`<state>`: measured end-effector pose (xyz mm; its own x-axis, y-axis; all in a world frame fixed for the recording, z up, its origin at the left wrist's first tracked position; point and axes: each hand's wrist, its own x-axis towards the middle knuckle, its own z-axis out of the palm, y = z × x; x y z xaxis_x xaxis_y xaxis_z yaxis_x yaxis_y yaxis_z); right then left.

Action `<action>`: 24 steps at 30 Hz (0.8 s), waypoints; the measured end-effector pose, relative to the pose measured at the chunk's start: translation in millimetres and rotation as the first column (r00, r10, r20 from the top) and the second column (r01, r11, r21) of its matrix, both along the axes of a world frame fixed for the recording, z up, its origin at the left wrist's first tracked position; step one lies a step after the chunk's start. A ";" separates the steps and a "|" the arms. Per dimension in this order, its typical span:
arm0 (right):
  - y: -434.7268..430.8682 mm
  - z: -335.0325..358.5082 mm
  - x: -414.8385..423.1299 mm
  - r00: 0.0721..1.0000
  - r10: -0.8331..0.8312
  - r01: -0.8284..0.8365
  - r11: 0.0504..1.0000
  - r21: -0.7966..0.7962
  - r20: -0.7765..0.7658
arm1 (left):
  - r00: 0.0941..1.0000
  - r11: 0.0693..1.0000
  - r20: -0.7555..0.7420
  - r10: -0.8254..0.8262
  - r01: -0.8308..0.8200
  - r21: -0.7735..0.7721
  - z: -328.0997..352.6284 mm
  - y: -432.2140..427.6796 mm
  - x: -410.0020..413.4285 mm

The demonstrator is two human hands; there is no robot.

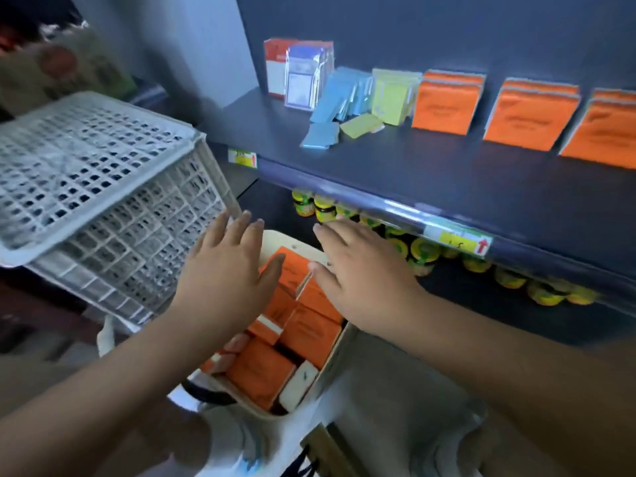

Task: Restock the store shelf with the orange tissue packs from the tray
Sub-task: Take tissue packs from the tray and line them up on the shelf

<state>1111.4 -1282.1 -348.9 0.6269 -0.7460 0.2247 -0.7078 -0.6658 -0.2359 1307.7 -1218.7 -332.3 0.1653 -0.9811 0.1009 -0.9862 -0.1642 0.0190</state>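
- Head view, single frame; the edges are soft with blur.
- Left hand point(223, 266): palm down, fingers straight and spread, grasping nothing. It hovers over the far left part of the tray point(336, 349), with the thumb above an orange pack.
- The left fingertips lie at the lower corner of the white lattice crate point(96, 173) (contact is possible but cannot be confirmed from this angle).
- Right hand point(364, 270): also flat and released, nothing held. It is over the tray's far right part, just in front of the shelf point(430, 173) edge.
- Orange tissue packs point(309, 333): a loose heap inside the tray, some flat and some on edge, below and between the two hands.
- Shelf top, right part: three upright orange stacks point(447, 106) stand side by side.
- Left of those are yellow packs point(392, 98), then blue packs point(344, 94). One pack of each colour lies flat in front.
- Below the shelf is a row of yellow-lidded jars point(423, 251). A yellow price label point(461, 241) sits on the shelf lip above them.
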 end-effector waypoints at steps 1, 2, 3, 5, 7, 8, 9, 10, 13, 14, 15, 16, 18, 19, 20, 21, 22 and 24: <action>3.2 -6.4 6.1 0.999 0.031 -0.030 0.999 0.018 -0.033 | 0.999 0.998 -0.025 0.028 -0.027 0.051 -5.2 7.0 10.1; 5.4 -12.2 12.0 0.996 0.058 -0.056 0.998 0.039 -0.062 | 0.997 0.993 -0.043 0.059 -0.054 0.106 -10.5 12.2 19.4; 6.2 -18.4 18.2 0.993 0.083 -0.078 0.995 0.060 -0.084 | 0.995 0.984 -0.053 0.082 -0.073 0.160 -16.2 15.5 28.1; 4.6 -30.6 30.5 0.987 0.115 -0.100 0.988 0.121 -0.117 | 0.993 0.963 -0.065 0.097 -0.077 0.257 -25.3 18.2 40.4; 0.2 -44.7 41.8 0.980 0.129 -0.098 0.976 0.195 -0.153 | 0.991 0.934 -0.080 0.108 -0.073 0.349 -35.0 14.9 50.3; -1.9 -53.7 47.5 0.974 0.136 -0.093 0.969 0.228 -0.180 | 0.988 0.916 -0.088 0.125 -0.080 0.393 -40.1 12.7 55.4; -3.5 -61.3 52.3 0.967 0.145 -0.090 0.964 0.251 -0.209 | 0.986 0.896 -0.089 0.141 -0.088 0.435 -44.6 10.4 60.4; -4.6 -70.1 58.7 0.958 0.164 -0.097 0.957 0.272 -0.236 | 0.984 0.878 -0.091 0.154 -0.094 0.468 -51.0 8.7 68.1; -4.4 -94.2 75.7 0.932 0.226 -0.119 0.930 0.349 -0.284 | 0.993 0.831 -0.080 0.086 -0.027 0.556 -69.1 5.7 97.7; -3.4 -100.7 81.7 0.924 0.247 -0.125 0.917 0.380 -0.291 | 0.996 0.805 -0.085 0.041 0.017 0.593 -73.4 5.1 108.4; -1.8 -106.4 87.6 0.919 0.266 -0.132 0.903 0.410 -0.290 | 0.996 0.773 -0.094 -0.004 0.063 0.631 -75.7 4.4 118.3; 1.2 -110.3 93.2 0.916 0.280 -0.133 0.887 0.443 -0.286 | 0.993 0.745 -0.114 -0.040 0.106 0.659 -77.1 3.0 126.6; 7.6 -118.7 102.1 0.928 0.296 -0.146 0.848 0.510 -0.227 | 0.984 0.722 -0.156 -0.089 0.172 0.670 -79.1 -0.6 138.4; 10.6 -122.3 105.4 0.939 0.289 -0.150 0.832 0.534 -0.186 | 0.981 0.724 -0.164 -0.107 0.190 0.663 -81.5 -1.5 142.6; 13.4 -125.5 107.8 0.949 0.269 -0.139 0.827 0.544 -0.165 | 0.980 0.722 -0.165 -0.115 0.197 0.663 -83.3 -1.8 145.1; 15.3 -129.6 109.7 0.957 0.247 -0.128 0.829 0.544 -0.151 | 0.981 0.713 -0.163 -0.107 0.190 0.675 -85.5 -1.6 147.2; 16.4 -133.9 110.9 0.962 0.229 -0.115 0.832 0.542 -0.147 | 0.983 0.700 -0.157 -0.097 0.180 0.692 -88.1 -1.0 148.4; 15.7 -143.3 112.9 0.965 0.211 -0.094 0.836 0.541 -0.158 | 0.988 0.673 -0.125 -0.087 0.151 0.724 -92.6 0.3 149.8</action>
